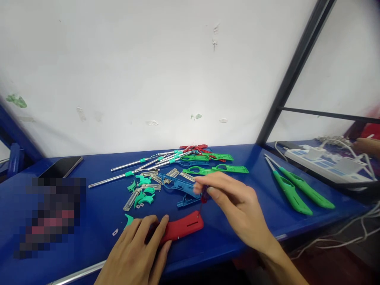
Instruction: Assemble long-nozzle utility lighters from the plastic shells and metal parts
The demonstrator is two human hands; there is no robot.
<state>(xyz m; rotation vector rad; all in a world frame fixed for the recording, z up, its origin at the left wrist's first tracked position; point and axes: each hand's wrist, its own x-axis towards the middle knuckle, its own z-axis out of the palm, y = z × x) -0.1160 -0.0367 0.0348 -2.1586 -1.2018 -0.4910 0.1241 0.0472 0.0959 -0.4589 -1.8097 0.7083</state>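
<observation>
A red utility lighter [187, 227] lies near the front edge of the blue table, with a slot along its handle. My left hand [135, 245] is closed around it and presses it down, hiding its trigger part. A metal rod [78, 272] emerges to the left of that hand, in line with the lighter. My right hand [237, 206] pinches a small screwdriver [204, 196] with a dark and red handle. Its thin shaft points down at the handle's right end, at a small hole there. Just behind lie blue lighter casings [181, 185].
Several metal lighter tubes [130, 163], green casings [231, 169], clear fuel tanks [132, 200] and teal triggers [145, 198] are heaped behind my hands. Two green lighters [292, 190] lie right, near a white power strip [326, 166]. A phone [61, 168] lies far left, beside a blurred-out object.
</observation>
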